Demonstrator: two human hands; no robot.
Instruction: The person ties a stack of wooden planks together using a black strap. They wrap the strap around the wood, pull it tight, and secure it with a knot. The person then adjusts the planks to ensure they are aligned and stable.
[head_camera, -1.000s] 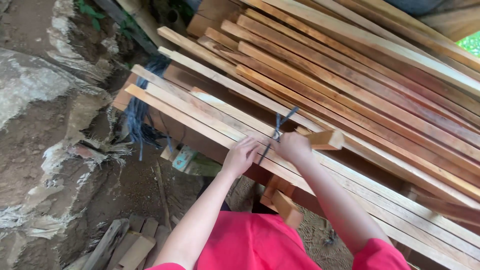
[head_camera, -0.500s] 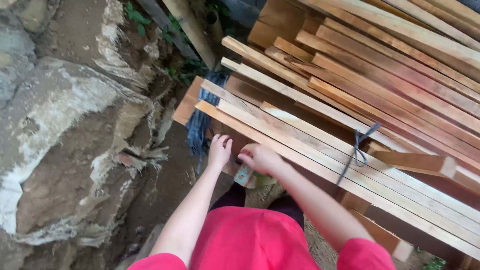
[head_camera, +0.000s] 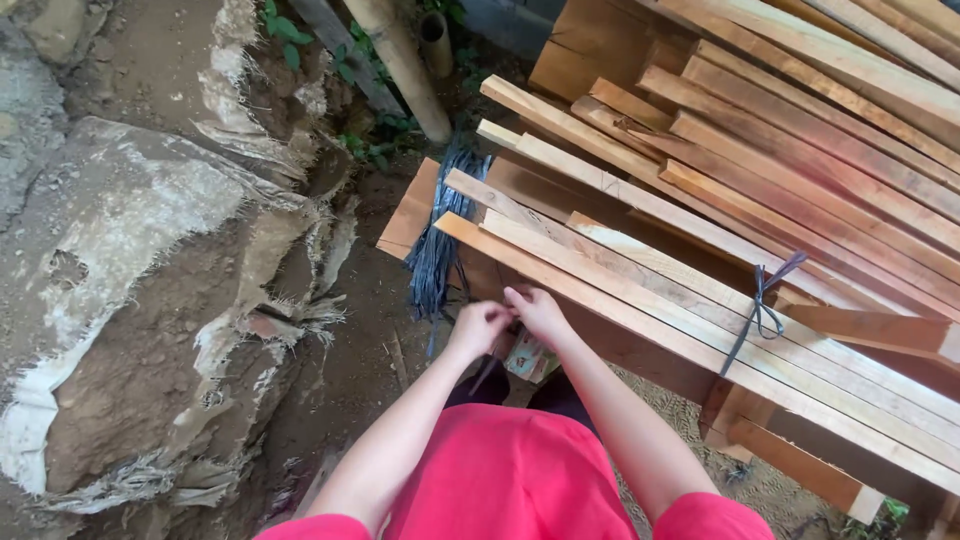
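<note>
My left hand (head_camera: 478, 326) and my right hand (head_camera: 540, 312) meet just below the near edge of a bundle of long wooden slats (head_camera: 640, 270), close to its left end. Both have curled fingers, pinched on a thin dark strap strip (head_camera: 486, 375) that hangs down between them. A bunch of blue-grey strap strips (head_camera: 440, 240) drapes over the slat ends just left of my hands. Further right, a knotted dark tie (head_camera: 760, 310) wraps the same slats. My red shirt fills the bottom of the view.
More wooden planks (head_camera: 820, 110) are stacked at the upper right. A short wooden block (head_camera: 870, 328) lies on the slats by the tie. Torn sacking over earth (head_camera: 150, 300) rises on the left. A pole (head_camera: 405, 65) leans at the top.
My hands left the knotted tie and moved left along the slats to the end by the strap bunch. They now pinch a strip below the slats.
</note>
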